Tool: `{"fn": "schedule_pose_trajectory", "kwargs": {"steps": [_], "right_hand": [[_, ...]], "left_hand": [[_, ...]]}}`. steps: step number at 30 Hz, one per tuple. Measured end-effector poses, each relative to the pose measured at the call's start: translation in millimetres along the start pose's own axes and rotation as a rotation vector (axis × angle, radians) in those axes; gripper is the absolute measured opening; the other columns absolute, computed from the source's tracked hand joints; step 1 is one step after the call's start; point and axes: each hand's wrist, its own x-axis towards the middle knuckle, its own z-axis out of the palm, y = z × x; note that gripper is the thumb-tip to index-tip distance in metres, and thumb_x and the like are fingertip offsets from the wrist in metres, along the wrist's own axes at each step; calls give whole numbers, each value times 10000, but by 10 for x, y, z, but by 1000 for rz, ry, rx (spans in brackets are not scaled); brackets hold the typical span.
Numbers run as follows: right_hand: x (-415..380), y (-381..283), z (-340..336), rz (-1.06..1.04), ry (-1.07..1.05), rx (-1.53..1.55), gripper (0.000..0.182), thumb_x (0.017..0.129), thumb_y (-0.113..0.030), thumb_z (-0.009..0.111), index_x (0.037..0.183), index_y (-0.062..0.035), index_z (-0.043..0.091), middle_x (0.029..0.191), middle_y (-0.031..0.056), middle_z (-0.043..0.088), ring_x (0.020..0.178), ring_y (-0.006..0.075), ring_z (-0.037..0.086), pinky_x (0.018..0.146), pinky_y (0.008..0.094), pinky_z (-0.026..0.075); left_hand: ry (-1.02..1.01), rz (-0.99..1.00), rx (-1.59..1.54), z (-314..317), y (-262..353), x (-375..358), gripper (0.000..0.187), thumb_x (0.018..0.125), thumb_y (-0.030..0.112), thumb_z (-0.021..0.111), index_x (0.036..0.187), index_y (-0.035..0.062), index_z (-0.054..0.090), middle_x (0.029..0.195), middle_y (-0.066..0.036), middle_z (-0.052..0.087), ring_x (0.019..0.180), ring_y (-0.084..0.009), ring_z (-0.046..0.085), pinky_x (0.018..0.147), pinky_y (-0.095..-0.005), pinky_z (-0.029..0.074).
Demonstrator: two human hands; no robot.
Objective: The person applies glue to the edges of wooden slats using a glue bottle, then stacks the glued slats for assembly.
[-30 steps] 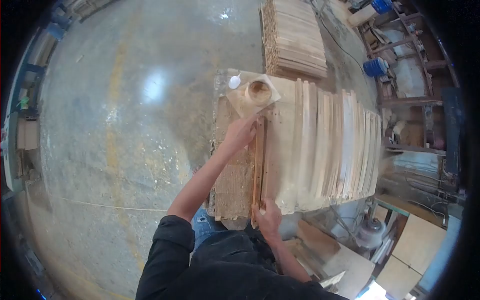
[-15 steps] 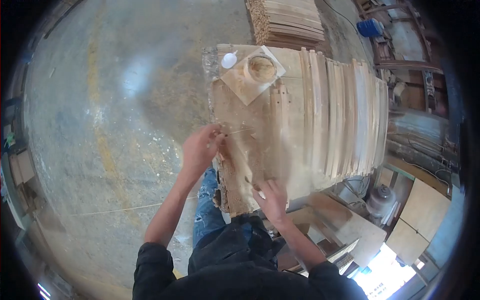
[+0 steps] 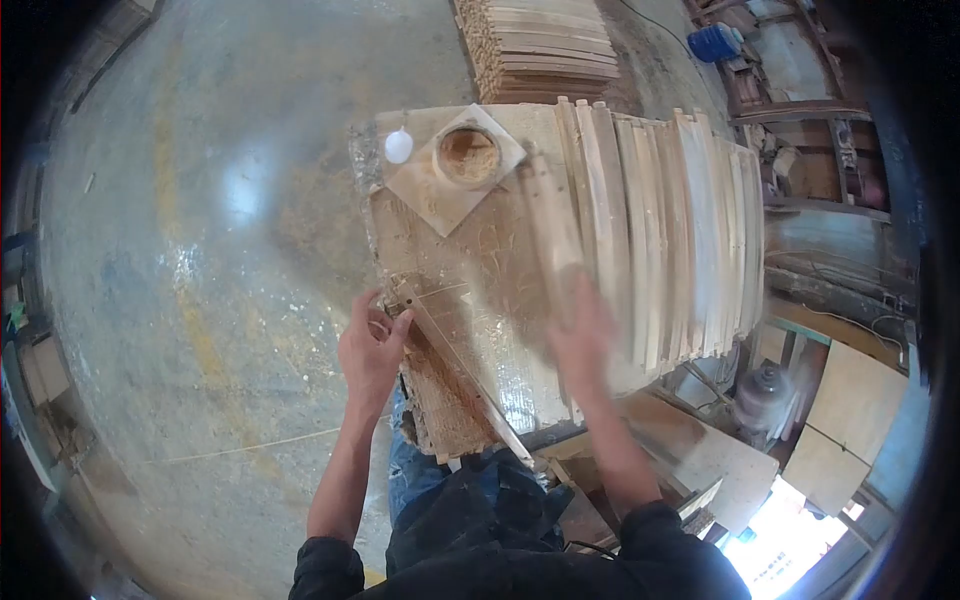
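My left hand [image 3: 372, 345] is at the left edge of the worktable, fingers apart, its thumb tip right at the upper end of a narrow wooden strip [image 3: 455, 362]. A dark hole shows near that end. The strip lies slantwise, its lower end reaching past the table's near edge toward my body. My right hand [image 3: 584, 335] is smeared by motion over the wooden slats at the table's middle; its fingers do not show clearly. Just beyond it lies a loose slat [image 3: 550, 205] with small holes at its far end.
At the far side, an open tub [image 3: 468, 155] of tan material stands on a square board [image 3: 443, 212], beside a white rounded object [image 3: 399, 146]. Many slats [image 3: 650, 240] lie side by side on the right. Stacked wood [image 3: 550, 50] stands beyond the table, and a blue container [image 3: 715, 42] at upper right.
My right hand has left the strip's lower end and moved up and right toward the slats. The strip now lies slantwise, and my left hand's fingers have spread at its upper end. The view has shifted.
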Motion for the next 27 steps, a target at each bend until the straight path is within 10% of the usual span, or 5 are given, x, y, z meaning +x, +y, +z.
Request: {"fn": "schedule_pose_trajectory", "kwargs": {"steps": [14,27], "right_hand": [[551,-645,-47,-181,35,294,518,900,-255,807,1365,-85,660,1492,203,497,1353,381,505,1114,516,428],[602,-676,-214,-254,32,492,400,887,-254,814,1206,-27,733,1431,230,560,1325,387,547,1085,483,462]], "left_hand": [[190,744,313,212,784,1017,149,924,156,743,1068,132,773,857,-70,717,749,-268,693,671,-384,547],[80,432,733,579,1206,1594,152,894,243,713,934,124,800,850,-137,757,820,-334,744,735,-452,580]]}}
